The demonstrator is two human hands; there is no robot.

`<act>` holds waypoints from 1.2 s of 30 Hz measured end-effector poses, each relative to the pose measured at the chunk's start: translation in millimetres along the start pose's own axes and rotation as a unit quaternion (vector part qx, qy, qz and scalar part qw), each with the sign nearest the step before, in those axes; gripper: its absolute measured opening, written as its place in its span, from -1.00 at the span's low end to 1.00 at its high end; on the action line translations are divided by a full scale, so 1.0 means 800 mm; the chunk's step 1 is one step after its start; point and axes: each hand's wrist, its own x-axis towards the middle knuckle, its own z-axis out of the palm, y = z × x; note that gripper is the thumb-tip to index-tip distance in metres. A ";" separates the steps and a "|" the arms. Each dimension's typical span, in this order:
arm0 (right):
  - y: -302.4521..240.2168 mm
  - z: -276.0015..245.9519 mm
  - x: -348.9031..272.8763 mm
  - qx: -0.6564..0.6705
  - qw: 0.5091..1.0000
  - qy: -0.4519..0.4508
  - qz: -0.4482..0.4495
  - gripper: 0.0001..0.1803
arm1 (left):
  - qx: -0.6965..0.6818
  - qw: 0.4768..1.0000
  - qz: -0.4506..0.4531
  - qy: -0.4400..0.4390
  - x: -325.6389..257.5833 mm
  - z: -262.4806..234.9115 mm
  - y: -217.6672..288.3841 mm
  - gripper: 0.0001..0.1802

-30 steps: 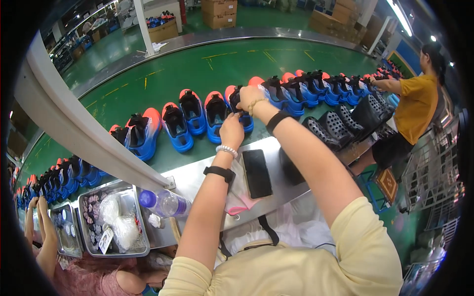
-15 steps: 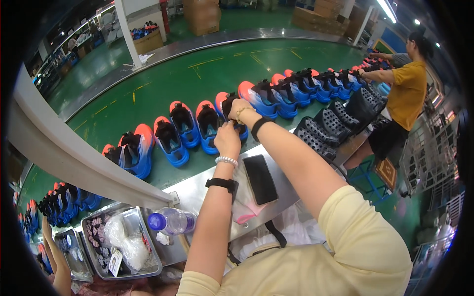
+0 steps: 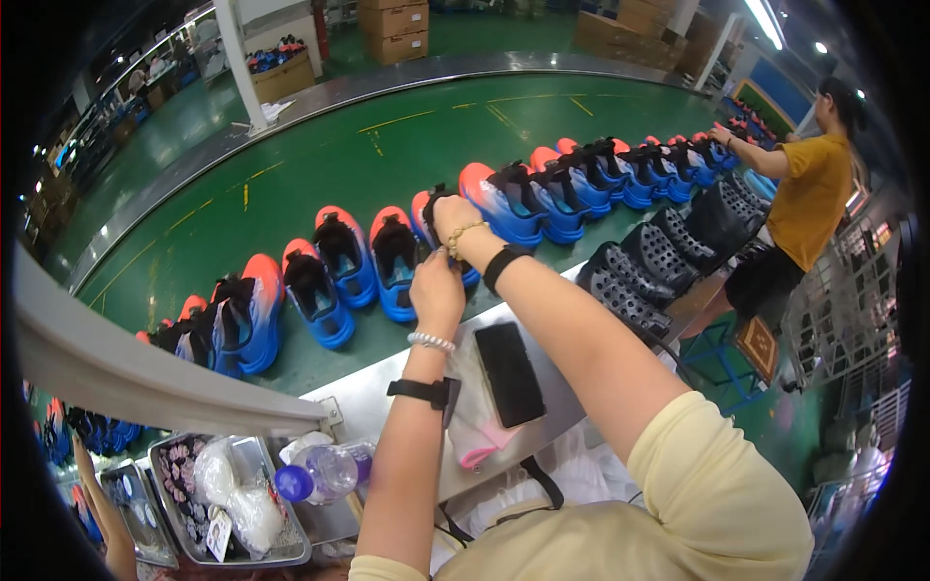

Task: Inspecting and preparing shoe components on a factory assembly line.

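Observation:
Both my hands are at one sneaker [image 3: 420, 204] with an orange toe, black lining and blue sole, standing in a row on the green surface. My right hand [image 3: 455, 220] is curled closed over its black upper. Just below, my left hand [image 3: 438, 290] has its fingers pinched together at the shoe's near edge; the fingertips are partly hidden. Much of the shoe is behind my hands. Left of it stands a matching sneaker [image 3: 394, 263], and right of it another sneaker [image 3: 504, 200], both with open collars.
A black phone [image 3: 510, 374] lies on the metal ledge [image 3: 368, 382] near my forearms. Beside it are a purple-capped bottle [image 3: 325, 472] and a metal tray [image 3: 300, 542] of small parts. Black perforated clogs [image 3: 625, 288] line the right. A curved white post [image 3: 165, 363] crosses the left; a co-worker [image 3: 819, 194] stands far right.
The view has tilted slightly, so the shoes and ledge appear lower and further left. My hands stay at the same sneaker. The co-worker at right has shifted, with the arm reaching along the shoe row.

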 end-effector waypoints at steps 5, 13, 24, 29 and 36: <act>0.007 -0.005 0.006 0.009 1.000 0.000 0.010 -0.80 | 0.033 0.999 -0.008 0.004 -0.004 0.000 0.020 -0.62; 0.054 -0.135 -0.037 0.133 0.969 -0.105 -0.179 -0.69 | 0.139 0.988 -0.005 0.066 0.015 0.016 0.019 -0.60; 0.501 -0.411 -0.208 0.020 0.880 0.469 0.069 -0.57 | -0.017 0.976 0.218 0.005 0.049 0.066 0.144 -0.61; 0.623 -0.363 -0.263 -0.054 0.948 0.244 0.198 -0.49 | 0.099 0.976 0.157 -0.112 0.081 0.116 0.097 -0.53; 0.634 -0.364 -0.269 -0.015 0.962 0.141 0.233 -0.27 | 0.162 0.967 0.150 -0.122 0.075 0.099 0.119 -0.61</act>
